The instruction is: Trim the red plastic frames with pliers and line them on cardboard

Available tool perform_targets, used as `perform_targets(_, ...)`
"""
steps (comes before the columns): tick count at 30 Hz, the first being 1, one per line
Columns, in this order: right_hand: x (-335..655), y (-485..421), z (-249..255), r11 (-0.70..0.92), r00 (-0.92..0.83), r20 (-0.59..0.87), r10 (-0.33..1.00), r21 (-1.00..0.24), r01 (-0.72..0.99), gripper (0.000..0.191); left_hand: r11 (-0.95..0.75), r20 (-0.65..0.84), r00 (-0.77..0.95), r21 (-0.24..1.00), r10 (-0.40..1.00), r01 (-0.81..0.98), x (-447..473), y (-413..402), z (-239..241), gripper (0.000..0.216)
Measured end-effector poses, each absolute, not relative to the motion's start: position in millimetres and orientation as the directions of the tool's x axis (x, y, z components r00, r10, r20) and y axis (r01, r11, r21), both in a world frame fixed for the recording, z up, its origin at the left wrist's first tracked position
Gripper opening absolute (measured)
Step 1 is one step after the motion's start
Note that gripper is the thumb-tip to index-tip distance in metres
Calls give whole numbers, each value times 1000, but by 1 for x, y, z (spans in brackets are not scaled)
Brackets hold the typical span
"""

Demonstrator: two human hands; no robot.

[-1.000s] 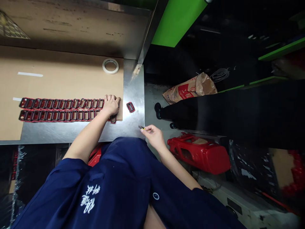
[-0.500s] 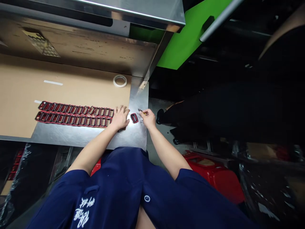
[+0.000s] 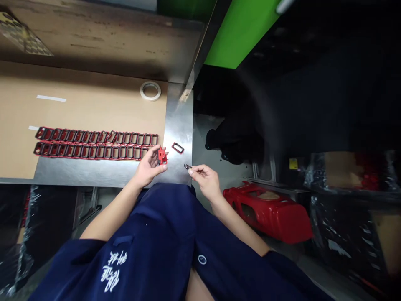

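My left hand (image 3: 149, 165) is lifted just off the metal bench (image 3: 103, 171) and pinches a small red plastic piece (image 3: 162, 156) in its fingertips. My right hand (image 3: 204, 179) hovers at the bench's right corner, closed on a small thin tool (image 3: 188, 167) with a dark tip. One red-edged rectangular frame (image 3: 177, 147) lies alone on the steel between the two hands. Two long rows of the same red frames (image 3: 94, 144) lie side by side along the edge of a cardboard sheet (image 3: 78, 104), ending just left of my left hand.
A roll of tape (image 3: 150, 90) lies at the cardboard's far right corner. Below the bench on the right stands a red plastic stool (image 3: 269, 211). A person's dark shoes (image 3: 216, 144) are on the floor beyond. Green panel (image 3: 238, 33) above.
My left hand rose from the end of the rows and now holds a red piece. My right hand drew back from the lone frame to the bench corner, still gripping its tool.
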State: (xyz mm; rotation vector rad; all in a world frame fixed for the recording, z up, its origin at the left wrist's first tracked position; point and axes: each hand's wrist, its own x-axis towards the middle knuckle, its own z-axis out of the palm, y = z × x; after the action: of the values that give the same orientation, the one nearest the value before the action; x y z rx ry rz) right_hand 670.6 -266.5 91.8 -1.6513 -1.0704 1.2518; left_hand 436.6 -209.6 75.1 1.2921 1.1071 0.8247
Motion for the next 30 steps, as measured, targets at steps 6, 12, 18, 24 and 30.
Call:
perform_targets(6, 646, -264, 191, 463, -317, 357, 879, -800, 382, 3, 248, -142, 300, 903, 943, -351, 411, -284, 122, 79)
perform_targets(12, 628, -265, 216, 601, -509, 370, 778, -674, 429, 3, 26, 90, 299, 932, 950, -363, 408, -299, 123, 85)
perform_targets(18, 629, -271, 222, 605, -599, 293, 745, -674, 423, 3, -291, 314, 262, 949, 913, -122, 405, -304, 124, 96)
perform_targets(24, 632, -277, 216, 595, -644, 290, 708, -736, 323, 5, -455, 383, 350, 877, 855, 152, 404, -305, 144, 99)
perform_targets(30, 633, -279, 214, 594, -642, 297, 707, -742, 311, 8, -470, 393, 334, 862, 857, 192, 406, -306, 147, 95)
